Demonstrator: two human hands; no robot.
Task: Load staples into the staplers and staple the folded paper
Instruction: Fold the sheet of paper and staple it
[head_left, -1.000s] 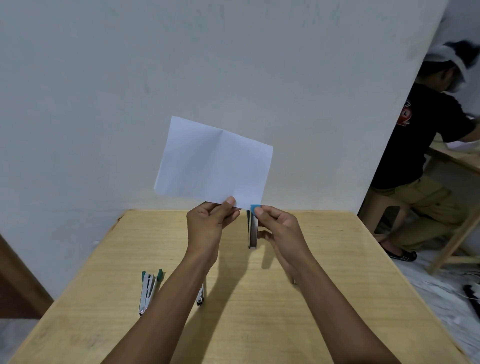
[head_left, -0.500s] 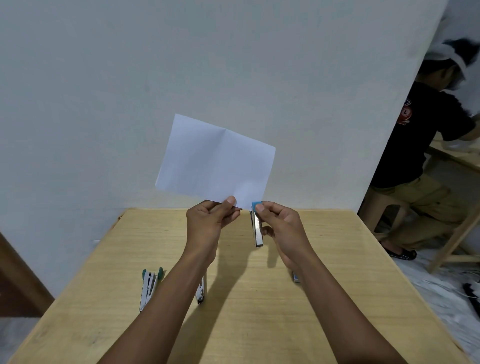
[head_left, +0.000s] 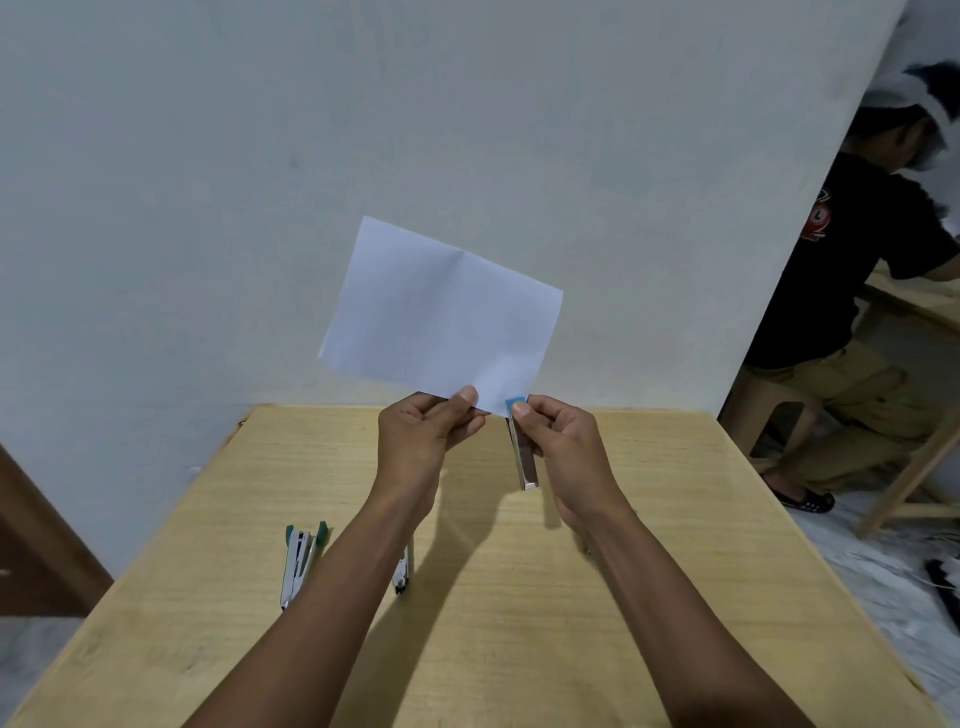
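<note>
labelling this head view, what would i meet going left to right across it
green-tipped stapler on the table, left hand pinching the folded paper, blue-tipped stapler, right hand gripping it, seated person

Head view, down over the hands (head_left: 558, 441)

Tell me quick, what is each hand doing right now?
Left hand: fingers pinch the folded paper at its lower edge.
Right hand: fingers grip the blue-tipped stapler at the paper's corner.
</note>
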